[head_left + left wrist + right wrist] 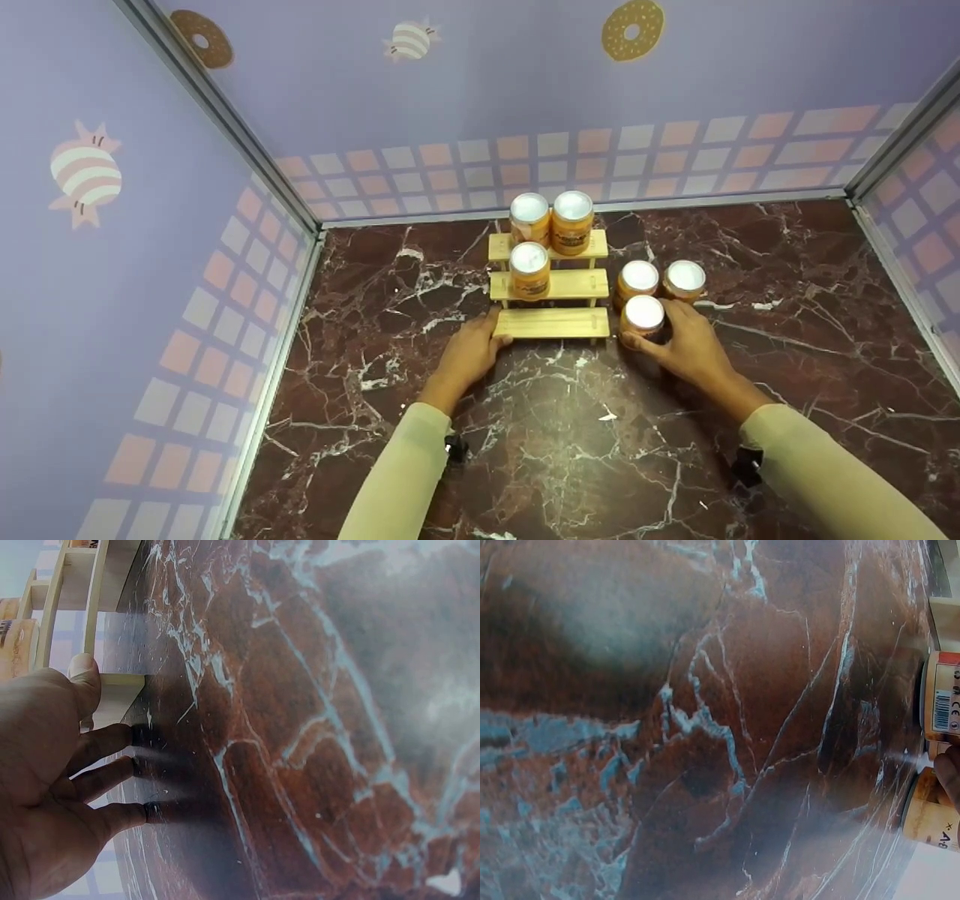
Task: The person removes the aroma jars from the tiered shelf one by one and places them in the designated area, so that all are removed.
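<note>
A three-step wooden display stand (553,323) stands on the marbled surface. My left hand (466,351) holds the left end of its lowest step, and in the left wrist view the thumb (85,679) lies against the wood. Two orange jars with white lids, a left jar (529,217) and a right jar (572,225), sit on the top step. Another jar (529,271) is at the left of the middle step. To the right of the stand, my right hand (694,346) grips the nearest jar (643,313), thumb in front and fingers at its right side.
Right behind the gripped jar stand two more lidded jars, one at left (639,277) and one at right (685,279). A patterned back wall (480,97) rises close behind the stand. Side walls with metal edging bound the dark marbled surface (555,450).
</note>
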